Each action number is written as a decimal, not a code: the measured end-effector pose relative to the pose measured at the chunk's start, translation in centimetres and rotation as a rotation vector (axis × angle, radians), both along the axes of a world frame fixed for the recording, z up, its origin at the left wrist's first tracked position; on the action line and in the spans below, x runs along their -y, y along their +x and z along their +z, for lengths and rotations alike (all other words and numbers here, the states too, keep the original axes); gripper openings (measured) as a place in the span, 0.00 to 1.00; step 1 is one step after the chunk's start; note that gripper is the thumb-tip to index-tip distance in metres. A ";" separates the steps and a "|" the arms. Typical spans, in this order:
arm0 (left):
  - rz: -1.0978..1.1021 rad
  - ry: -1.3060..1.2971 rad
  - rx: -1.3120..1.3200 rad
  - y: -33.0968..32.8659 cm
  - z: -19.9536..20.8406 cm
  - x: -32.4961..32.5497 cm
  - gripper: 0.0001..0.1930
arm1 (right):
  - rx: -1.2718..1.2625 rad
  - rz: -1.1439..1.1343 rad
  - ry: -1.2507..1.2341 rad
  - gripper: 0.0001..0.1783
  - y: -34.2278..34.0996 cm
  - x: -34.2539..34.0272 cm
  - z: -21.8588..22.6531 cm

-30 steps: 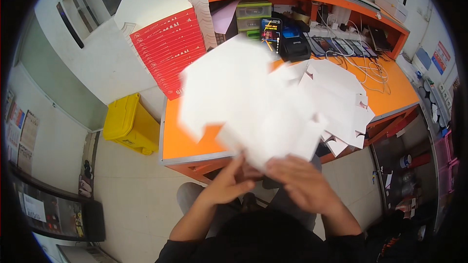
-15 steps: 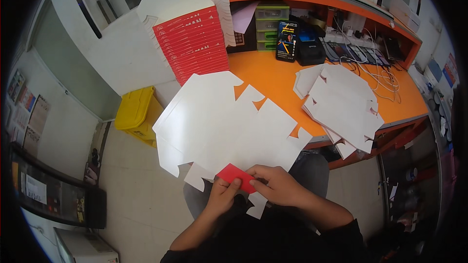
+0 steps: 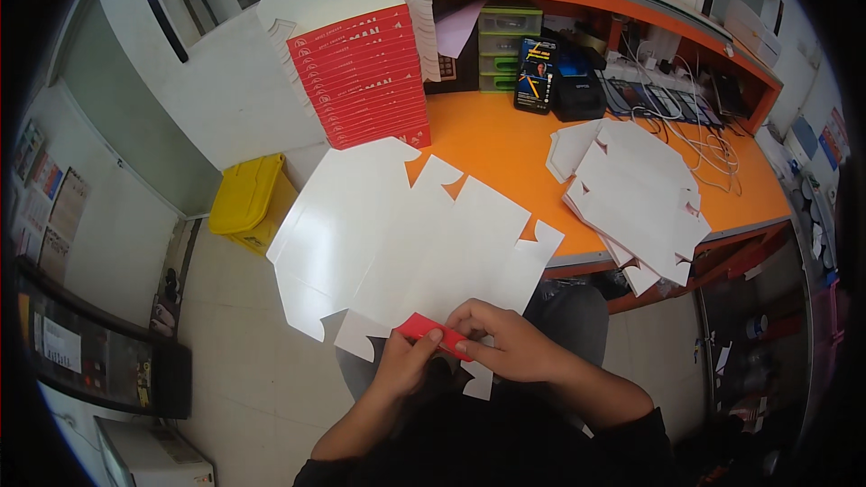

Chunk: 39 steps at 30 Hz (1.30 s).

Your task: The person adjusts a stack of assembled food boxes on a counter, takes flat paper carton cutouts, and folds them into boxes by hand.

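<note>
A large die-cut cardboard box blank, white on the face toward me, leans from my lap against the desk. Curved notches run along its upper right edge. At its near edge a flap is folded up, showing its red outer side. My left hand pinches that flap, with its thumb on the red face. On the flap's right end, my right hand closes with bent fingers and thumb. The fingertips behind the flap are hidden. A small white tab of the blank sticks out below my hands.
A tall stack of red folded boxes stands behind the blank. More flat white blanks lie on the orange desk to the right. Behind them are a phone, green drawers and tangled cables. A yellow bin is at left.
The blank has shifted slightly left and toward me. The red flap looks narrower, tilted further, and my right fingers have curled more over it. Both hands keep their hold.
</note>
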State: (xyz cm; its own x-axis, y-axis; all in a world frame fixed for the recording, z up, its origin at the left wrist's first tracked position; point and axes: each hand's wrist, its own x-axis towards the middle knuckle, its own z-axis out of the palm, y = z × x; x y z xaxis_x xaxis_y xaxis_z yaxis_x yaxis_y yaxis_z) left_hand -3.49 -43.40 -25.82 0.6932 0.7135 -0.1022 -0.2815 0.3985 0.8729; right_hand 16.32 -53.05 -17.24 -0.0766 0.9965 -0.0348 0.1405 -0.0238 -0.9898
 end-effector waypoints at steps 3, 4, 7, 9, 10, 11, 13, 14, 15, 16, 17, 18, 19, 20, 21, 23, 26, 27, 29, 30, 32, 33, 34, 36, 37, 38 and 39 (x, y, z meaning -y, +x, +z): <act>0.064 -0.075 0.033 -0.2 0.8 -0.2 0.22 | -0.120 -0.008 -0.034 0.13 -0.1 0.0 -0.2; 0.070 -0.079 0.031 -0.2 1.6 -0.4 0.22 | 0.041 -0.048 0.157 0.15 0.0 0.0 -0.1; 0.248 -0.098 0.096 -0.5 3.5 -1.8 0.24 | 0.326 -0.072 0.521 0.20 1.3 -0.1 1.2; 0.262 -0.099 0.164 -1.3 3.8 -2.9 0.26 | 0.516 0.008 0.658 0.19 2.1 0.2 1.8; 0.339 -0.118 0.176 -0.9 3.7 -3.2 0.27 | 0.507 -0.032 0.620 0.19 1.9 0.3 1.4; 0.364 -0.126 0.169 -0.6 4.0 -3.3 0.27 | 0.493 -0.008 0.614 0.19 1.8 0.3 1.1; 0.321 -0.217 0.270 0.0 4.3 -3.5 0.23 | 0.752 -0.103 0.747 0.19 1.6 0.0 0.4; 0.338 -0.224 0.265 0.4 4.7 -3.2 0.23 | 0.762 -0.150 0.824 0.17 1.4 -0.4 -0.2; 0.329 -0.164 0.231 1.0 5.2 -3.0 0.25 | 0.756 -0.140 0.822 0.17 1.2 -0.7 -0.3; 0.318 -0.103 0.198 1.4 5.5 -2.8 0.27 | 0.736 -0.236 0.822 0.16 0.8 -1.1 -0.3; 0.325 -0.106 0.197 1.4 5.5 -2.4 0.27 | 0.717 -0.334 0.821 0.15 0.4 -1.4 -0.2; 0.309 -0.068 0.201 1.4 5.4 -2.1 0.27 | 0.666 -0.423 0.812 0.13 -0.3 -1.9 -0.2; 0.291 -0.030 0.206 1.4 5.3 -1.8 0.27 | 0.664 -0.424 0.812 0.13 -0.8 -2.3 -0.4; 0.290 -0.028 0.204 1.3 5.0 -1.5 0.27 | 0.619 -0.481 0.769 0.12 -1.2 -2.7 -0.5; 0.283 -0.006 0.162 1.1 4.6 -1.3 0.26 | 0.576 -0.538 0.725 0.11 -1.5 -2.9 -0.5; 0.269 0.019 0.122 0.9 4.0 -1.1 0.26 | 0.615 -0.524 0.733 0.11 -1.9 -2.9 -0.4; 0.242 0.056 0.115 0.8 4.0 -1.1 0.25 | 0.653 -0.455 0.743 0.10 -1.9 -2.9 0.4; 0.249 0.092 0.102 0.5 4.4 -1.0 0.23 | 0.646 -0.391 0.742 0.10 -1.7 -2.9 0.8; 0.224 0.124 0.096 -0.1 4.3 -1.0 0.21 | 0.551 -0.371 0.686 0.09 -1.4 -3.1 0.6; 0.204 0.205 -0.039 -0.8 3.7 -1.1 0.21 | 0.548 -0.297 0.679 0.09 -1.2 -3.2 0.7; 0.203 0.260 -0.102 -0.7 2.9 -1.0 0.22 | 0.537 -0.212 0.652 0.09 -1.0 -3.2 0.8; 0.196 0.264 -0.100 -0.8 2.3 -1.2 0.22 | 0.540 -0.221 0.654 0.09 -1.1 -3.3 0.7; 0.178 0.310 -0.086 -1.1 1.6 -1.5 0.24 | 0.505 -0.244 0.607 0.08 -1.3 -3.2 0.7; 0.161 0.356 -0.073 -1.1 1.1 -1.2 0.25 | 0.468 -0.266 0.561 0.08 -1.8 -3.1 0.8; 0.179 0.392 0.001 -0.6 1.0 -0.7 0.28 | 0.321 -0.274 0.436 0.07 -2.2 -3.0 1.1; 0.197 0.429 0.074 -0.3 1.0 -0.3 0.30 | 0.247 -0.273 0.374 0.06 -2.3 -3.0 1.2; 0.200 0.432 0.073 -0.3 0.9 -0.1 0.30 | 0.173 -0.276 0.314 0.06 -2.4 -3.0 1.3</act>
State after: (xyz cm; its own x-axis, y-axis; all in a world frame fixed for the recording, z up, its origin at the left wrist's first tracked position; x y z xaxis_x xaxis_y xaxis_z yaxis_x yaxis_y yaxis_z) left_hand -3.81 -43.30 -24.95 0.5327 0.7998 0.2765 -0.3821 -0.0642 0.9219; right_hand 13.93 -50.08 -15.94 0.1743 0.9430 0.2834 0.3346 0.2139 -0.9177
